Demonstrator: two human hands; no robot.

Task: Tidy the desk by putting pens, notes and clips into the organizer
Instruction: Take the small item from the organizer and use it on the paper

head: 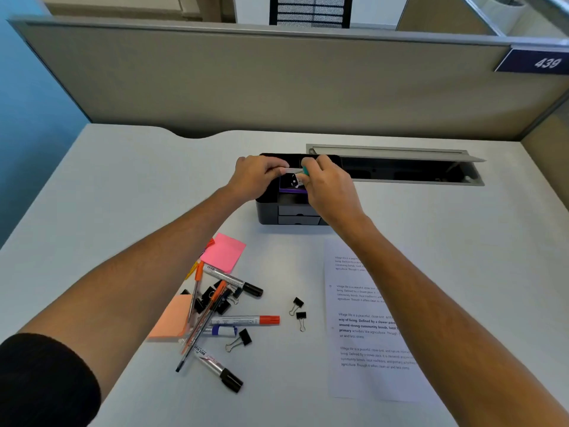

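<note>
1. Nearest the person, well back from the left hand [257, 177], a heap lies on the bench [123, 186]: an orange note pad [171, 318], a pink note pad [223, 252], pens [200, 328], markers [243, 320] and black binder clips [243, 339].
2. The left hand rests on the organizer [269, 211], fingers curled; whether it pinches anything I cannot tell.
3. Just beside it, almost touching, the right hand [326, 183] is closed around a small teal-tipped item [304, 171] over the organizer's open top compartment.
4. Between the two hands, a black clip [292, 180] sits inside that compartment.
5. Below the right forearm lies a printed sheet [363, 334], with two loose clips [298, 309] just to its left.
</note>
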